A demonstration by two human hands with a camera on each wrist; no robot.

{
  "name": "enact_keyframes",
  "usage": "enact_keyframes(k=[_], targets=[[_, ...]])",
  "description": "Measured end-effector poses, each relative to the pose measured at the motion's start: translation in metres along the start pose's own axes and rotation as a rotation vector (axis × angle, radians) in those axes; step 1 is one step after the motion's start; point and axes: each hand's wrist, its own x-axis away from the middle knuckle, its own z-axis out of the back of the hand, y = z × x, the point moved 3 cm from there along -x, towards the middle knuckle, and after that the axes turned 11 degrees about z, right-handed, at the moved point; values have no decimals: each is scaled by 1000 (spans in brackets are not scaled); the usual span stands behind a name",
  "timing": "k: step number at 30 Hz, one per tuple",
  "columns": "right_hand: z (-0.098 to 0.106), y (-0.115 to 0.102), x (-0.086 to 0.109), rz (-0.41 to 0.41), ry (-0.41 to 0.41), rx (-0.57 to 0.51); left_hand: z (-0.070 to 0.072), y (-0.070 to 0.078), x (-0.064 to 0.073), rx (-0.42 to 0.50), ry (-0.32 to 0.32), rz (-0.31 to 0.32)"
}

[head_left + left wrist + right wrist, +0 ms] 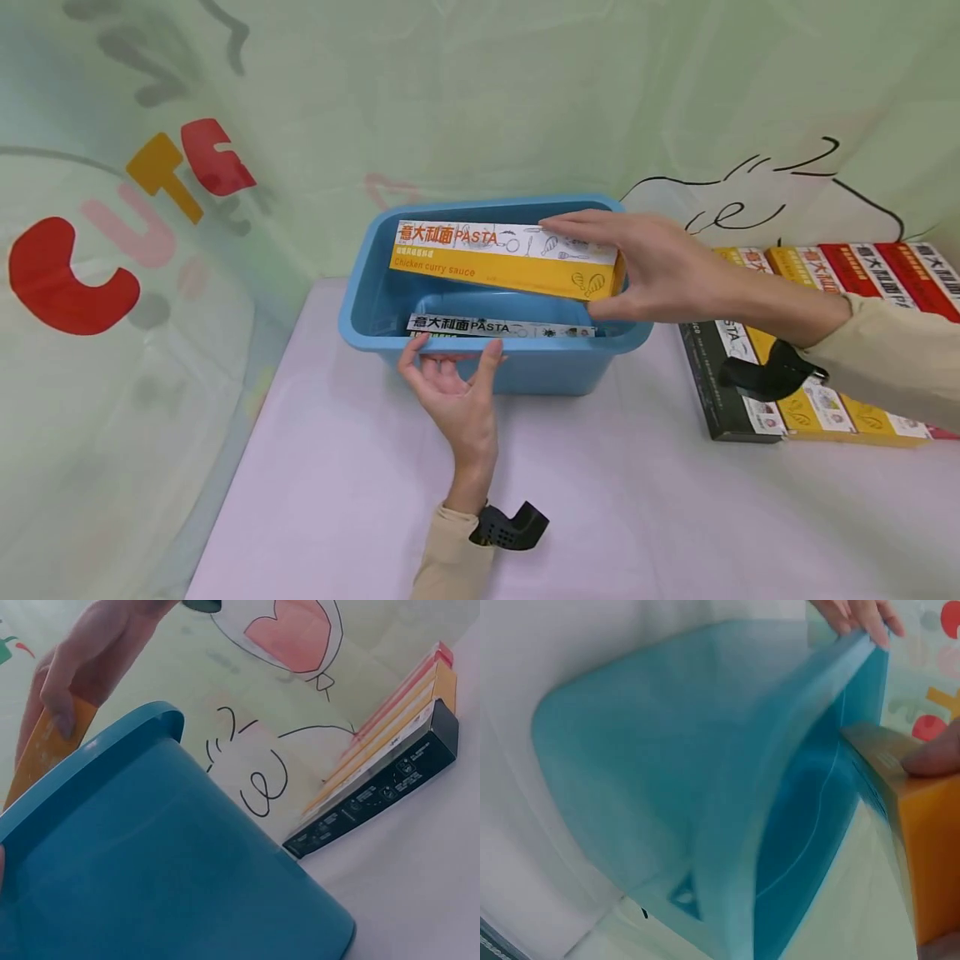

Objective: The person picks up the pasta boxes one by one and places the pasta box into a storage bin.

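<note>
My right hand (660, 262) grips the right end of a yellow and white pasta box (495, 260), its label reading "Chicken curry sauce". The box sits tilted in the mouth of a blue plastic bin (495, 373), its left end lower in the right wrist view. Inside the bin, along the near wall, stands another pasta box (510, 327) with a white edge and black lettering. My left hand (457, 400) holds the bin's near rim, and its fingertips (870, 622) show over that rim in the right wrist view.
To the right, under my right forearm, several pasta boxes lie in a row: a black one (723, 387) nearest the bin, then yellow ones (802, 408) and red ones (930, 279). A printed curtain (480, 100) hangs behind the white table (585, 500).
</note>
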Motion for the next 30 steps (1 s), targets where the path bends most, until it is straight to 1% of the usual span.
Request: enact_keyframes(k=[11,17,24,28,30], targets=[[-5,16,-37,-3,-163,-8,0,0,-1,14,11,14],[-9,31,-52,1,-238,-52,1,0,-1,13,9,18],[-18,43,-71,-7,-292,-100,0,1,-1,26,10,9],[-21,49,-79,-3,-317,-143,0,1,-1,23,8,10],[-23,53,-82,-15,-331,-158,1,1,-2,19,9,6]])
